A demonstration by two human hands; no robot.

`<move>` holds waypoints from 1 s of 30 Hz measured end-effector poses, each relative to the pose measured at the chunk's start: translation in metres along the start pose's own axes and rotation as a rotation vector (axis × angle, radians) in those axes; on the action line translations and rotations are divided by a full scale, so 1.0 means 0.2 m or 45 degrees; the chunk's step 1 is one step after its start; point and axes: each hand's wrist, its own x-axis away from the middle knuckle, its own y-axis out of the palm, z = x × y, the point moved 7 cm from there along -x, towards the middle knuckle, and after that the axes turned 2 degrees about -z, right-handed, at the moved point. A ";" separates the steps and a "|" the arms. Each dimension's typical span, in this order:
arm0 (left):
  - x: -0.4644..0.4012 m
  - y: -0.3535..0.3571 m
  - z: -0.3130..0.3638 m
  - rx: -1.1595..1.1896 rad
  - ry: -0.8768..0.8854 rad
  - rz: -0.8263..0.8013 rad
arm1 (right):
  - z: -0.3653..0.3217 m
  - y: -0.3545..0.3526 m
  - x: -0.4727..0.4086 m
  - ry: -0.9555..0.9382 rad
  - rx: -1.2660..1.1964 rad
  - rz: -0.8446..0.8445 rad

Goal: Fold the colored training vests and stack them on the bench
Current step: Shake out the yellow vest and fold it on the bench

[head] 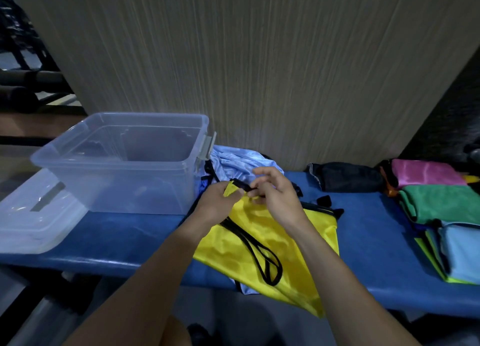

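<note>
Both forearms reach forward over the blue bench (124, 231). The left hand (217, 202) pinches a corner of the yellow vest (275, 231), fingers curled round the fabric. The right hand (276, 192) pinches the vest's black trim just beside it, its outer fingers loosely raised. The yellow vest lies spread on the bench, its near edge hanging over the front. A crumpled light blue vest (239, 165) lies behind it, beside a clear plastic bin (124, 161). Folded vests (439, 208) sit stacked at the right. No writing is legible.
</note>
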 end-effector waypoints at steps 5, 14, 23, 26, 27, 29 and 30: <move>0.00 -0.01 0.03 -0.382 0.024 0.143 | 0.01 -0.32 0.07 -0.147 0.916 -0.020; 0.01 -0.09 0.09 -0.676 0.010 0.321 | 0.22 -0.62 0.13 0.132 0.819 -0.179; -0.07 -0.11 0.09 -1.023 0.135 0.351 | 0.30 -0.68 0.08 0.151 1.072 -0.106; -0.07 -0.10 0.09 -1.064 0.133 0.346 | 0.23 -0.56 0.09 0.043 1.480 -0.011; -0.07 -0.10 0.10 -1.059 0.138 0.351 | 0.22 -0.53 0.09 0.024 1.520 -0.001; -0.07 -0.11 0.10 -1.020 0.161 0.365 | 0.19 -0.53 0.10 -0.019 1.451 0.037; -0.07 -0.12 0.10 -1.006 0.176 0.373 | 0.18 -0.55 0.11 -0.053 1.397 0.055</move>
